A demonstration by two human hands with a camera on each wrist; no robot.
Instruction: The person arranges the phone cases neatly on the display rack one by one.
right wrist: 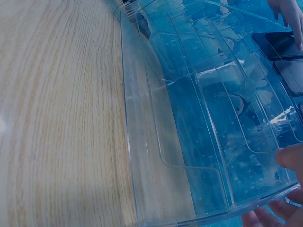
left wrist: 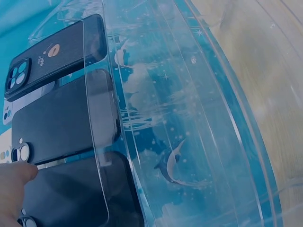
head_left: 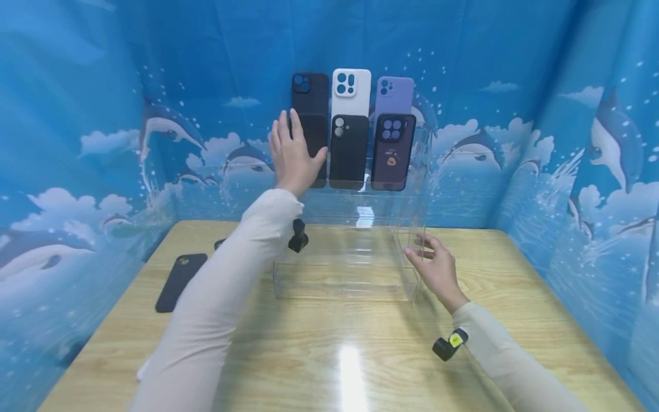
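A clear acrylic display stand (head_left: 345, 286) carries phone cases in two rows. At the back lean a black case (head_left: 311, 97), a white case (head_left: 362, 98) and a purple case (head_left: 400, 102). In front are a black case at left (head_left: 316, 131), a black case in the middle (head_left: 350, 163) and a dark case with a small printed picture (head_left: 391, 163). My left hand (head_left: 294, 151) spreads its straight fingers over the front left case, thumb across its face. My right hand (head_left: 437, 272) grips the stand's right side panel, thumb (right wrist: 289, 158) inside, other fingers outside.
On the wooden table (head_left: 298, 349), a black phone case (head_left: 180, 283) lies at the left. A dark item (head_left: 218, 244) shows partly behind my left sleeve, and a white edge (head_left: 142, 371) pokes out lower down. A blue dolphin curtain (head_left: 247, 51) encloses the back and sides.
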